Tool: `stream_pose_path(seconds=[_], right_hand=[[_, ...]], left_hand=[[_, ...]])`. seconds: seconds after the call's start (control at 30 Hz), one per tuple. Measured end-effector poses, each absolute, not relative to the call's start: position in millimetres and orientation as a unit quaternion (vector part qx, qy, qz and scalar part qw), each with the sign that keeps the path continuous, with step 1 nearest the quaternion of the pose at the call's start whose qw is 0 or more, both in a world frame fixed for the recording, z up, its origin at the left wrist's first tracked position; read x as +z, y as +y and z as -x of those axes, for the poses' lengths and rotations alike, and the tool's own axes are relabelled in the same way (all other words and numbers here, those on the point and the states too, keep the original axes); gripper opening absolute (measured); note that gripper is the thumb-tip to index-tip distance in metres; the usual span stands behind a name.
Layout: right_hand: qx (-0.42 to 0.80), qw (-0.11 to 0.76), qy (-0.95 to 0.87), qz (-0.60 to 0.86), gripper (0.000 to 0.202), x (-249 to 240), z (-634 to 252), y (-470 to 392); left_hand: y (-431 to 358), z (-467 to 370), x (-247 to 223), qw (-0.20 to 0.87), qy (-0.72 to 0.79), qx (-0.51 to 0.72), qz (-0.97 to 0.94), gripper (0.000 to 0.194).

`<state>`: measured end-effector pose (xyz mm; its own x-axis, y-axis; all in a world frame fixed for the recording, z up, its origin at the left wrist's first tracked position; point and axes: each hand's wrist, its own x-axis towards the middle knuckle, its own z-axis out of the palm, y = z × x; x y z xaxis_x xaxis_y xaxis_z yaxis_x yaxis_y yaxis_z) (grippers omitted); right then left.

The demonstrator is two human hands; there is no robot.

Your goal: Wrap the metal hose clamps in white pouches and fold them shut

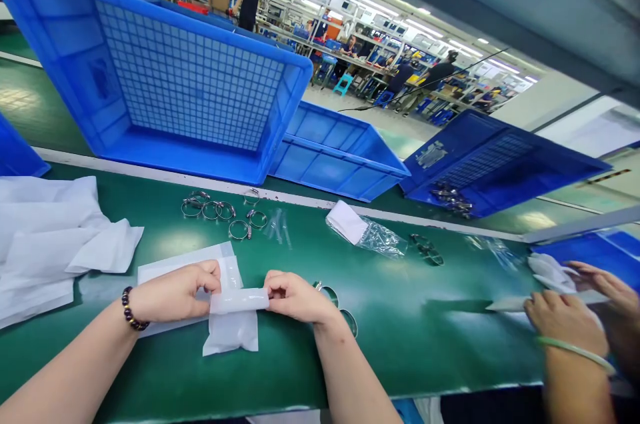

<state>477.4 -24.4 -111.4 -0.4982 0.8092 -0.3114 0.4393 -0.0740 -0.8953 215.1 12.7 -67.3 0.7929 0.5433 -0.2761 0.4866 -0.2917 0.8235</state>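
A small white translucent bag (233, 329) lies at the front middle, its upper part folded over into a flat band. My left hand (183, 291), with a beaded bracelet at the wrist, pinches the left end of that band. At its right end my right hand (295, 295) has thumb and fingers closed on the fold. Beneath the left hand lie flat white sheets or bags (186, 264). Metal ring clamps (347, 322) rest just right of my right hand. More ring clamps (210, 210) sit behind the hands, beside small clear plastic pieces (280, 227).
White bags (45, 244) are piled at the left. Blue crates (190, 167) stand along the back edge. A white bundle with clear plastic (347, 222) lies behind, right of centre. Another person's hands (567, 321) hold white material at the far right.
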Motion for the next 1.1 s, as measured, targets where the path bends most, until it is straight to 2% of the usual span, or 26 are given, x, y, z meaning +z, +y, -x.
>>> stream_pose_path(seconds=[0.17,0.53,0.83,1.1], right_hand=[[0.614,0.079,-0.621,0.481,0.012,-113.0,-480.5,-25.6],[0.661,0.08,-0.596,0.449,0.019,-110.9,-480.4,-27.2],[0.654,0.071,-0.593,0.464,0.008,-108.7,-478.6,-29.0],[0.66,0.064,-0.592,0.459,0.028,-117.6,-474.3,-31.8]], left_hand=[[9.5,-214.6,-70.3,0.477,0.316,-0.022,-0.82,0.012],[4.6,-215.0,-70.1,0.468,0.303,-0.05,-0.829,0.031],[3.0,-215.7,-76.7,0.501,0.301,-0.05,-0.81,0.022],[2.9,-217.8,-74.6,0.512,0.287,-0.056,-0.807,0.023]])
